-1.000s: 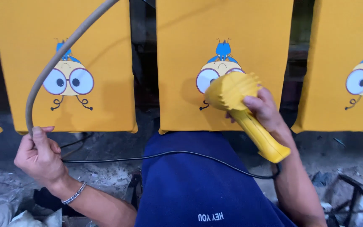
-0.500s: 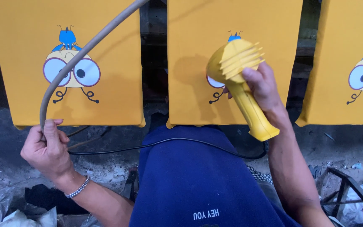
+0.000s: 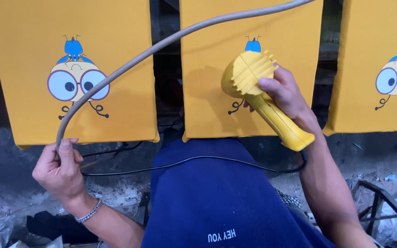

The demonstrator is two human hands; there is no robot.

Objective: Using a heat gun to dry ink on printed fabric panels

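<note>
My right hand (image 3: 286,94) grips a yellow heat gun (image 3: 259,91), its head pressed close to the middle yellow cloth panel (image 3: 217,69) over a cartoon print. A black cord (image 3: 198,159) runs from the gun's handle across my blue shirt (image 3: 217,202). My left hand (image 3: 60,167), with a silver bracelet at the wrist, is closed round the lower end of a thick grey hose (image 3: 129,59) that arcs up to the top right.
Two more yellow panels with the same cartoon print hang at the left (image 3: 74,69) and the right (image 3: 377,69). Dark gaps separate them. Below lies a dirty grey floor (image 3: 5,202) with scraps and a metal frame (image 3: 382,202) at the lower right.
The heat gun has risen and tilted further onto the middle panel's print. My left hand and hose have stayed roughly in place while the view has drifted slightly.
</note>
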